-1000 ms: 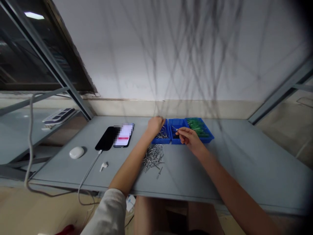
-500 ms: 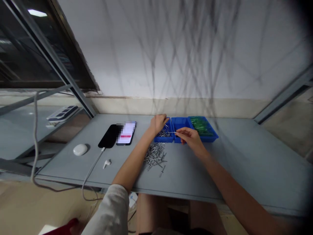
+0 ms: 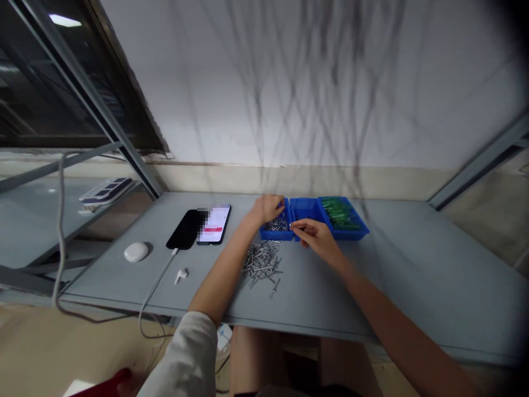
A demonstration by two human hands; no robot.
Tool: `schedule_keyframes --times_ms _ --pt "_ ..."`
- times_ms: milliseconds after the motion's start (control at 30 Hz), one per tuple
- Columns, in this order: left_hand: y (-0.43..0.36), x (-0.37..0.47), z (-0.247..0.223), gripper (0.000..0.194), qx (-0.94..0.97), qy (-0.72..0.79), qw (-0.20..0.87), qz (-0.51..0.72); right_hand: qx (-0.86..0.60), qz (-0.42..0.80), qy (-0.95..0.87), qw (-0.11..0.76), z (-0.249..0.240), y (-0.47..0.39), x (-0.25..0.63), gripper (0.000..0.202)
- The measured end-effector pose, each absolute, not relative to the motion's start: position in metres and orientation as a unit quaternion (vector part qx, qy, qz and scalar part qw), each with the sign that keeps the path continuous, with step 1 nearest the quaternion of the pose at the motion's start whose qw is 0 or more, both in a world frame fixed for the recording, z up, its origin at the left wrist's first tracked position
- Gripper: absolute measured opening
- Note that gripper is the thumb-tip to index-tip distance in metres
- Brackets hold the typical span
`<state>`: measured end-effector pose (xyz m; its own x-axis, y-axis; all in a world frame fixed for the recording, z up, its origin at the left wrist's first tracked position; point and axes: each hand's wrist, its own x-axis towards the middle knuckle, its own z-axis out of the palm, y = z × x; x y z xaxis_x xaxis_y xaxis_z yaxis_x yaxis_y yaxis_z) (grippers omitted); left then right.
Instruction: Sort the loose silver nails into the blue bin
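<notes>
My left hand (image 3: 268, 209) is over the left blue bin (image 3: 276, 236), its fingers curled down near the rim; whatever they grip is hidden. Inside that bin lie silver blind rivets (image 3: 276, 223). My right hand (image 3: 313, 234) is closed in a pinch at the front of the middle blue bin (image 3: 306, 207), with the tip of a blind rivet (image 3: 291, 226) just showing at the fingertips. In front of the bins, a loose pile of blind rivets (image 3: 262, 262) is spread on the table, one lying apart at its near edge.
The right-hand bin (image 3: 359, 234) holds thin green pieces (image 3: 339, 213). Two phones, a black one (image 3: 182, 229) on a white cable and a lit one (image 3: 215, 223), lie left on the grey table (image 3: 413, 264). Near them are a white earbud (image 3: 181, 274) and a white round case (image 3: 136, 252).
My right hand has shifted slightly left toward the left bin, and less of the rivet shows. My left hand has lowered a little, its fingers pointing further down.
</notes>
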<state>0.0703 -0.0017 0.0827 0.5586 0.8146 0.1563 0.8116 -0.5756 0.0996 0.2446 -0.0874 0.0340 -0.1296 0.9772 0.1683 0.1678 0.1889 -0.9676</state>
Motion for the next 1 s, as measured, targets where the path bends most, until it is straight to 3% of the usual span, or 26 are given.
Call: schedule_keyframes --times_ms 367,633,1000 --pt "-0.013 0.071 0.099 0.051 0.905 0.409 0.102 -0.051 -0.447 0.398 -0.701 0.386 0.033 -0.095 0.240 0.027" --pt "-0.007 0.071 0.092 0.054 0.908 0.398 0.096 -0.085 -0.387 0.253 -0.866 0.190 0.037 -0.110 0.233 0.019" --pt "-0.013 0.083 0.086 0.048 0.890 0.440 0.052 -0.107 -0.376 0.208 -0.892 0.141 0.030 -0.108 0.233 0.018"
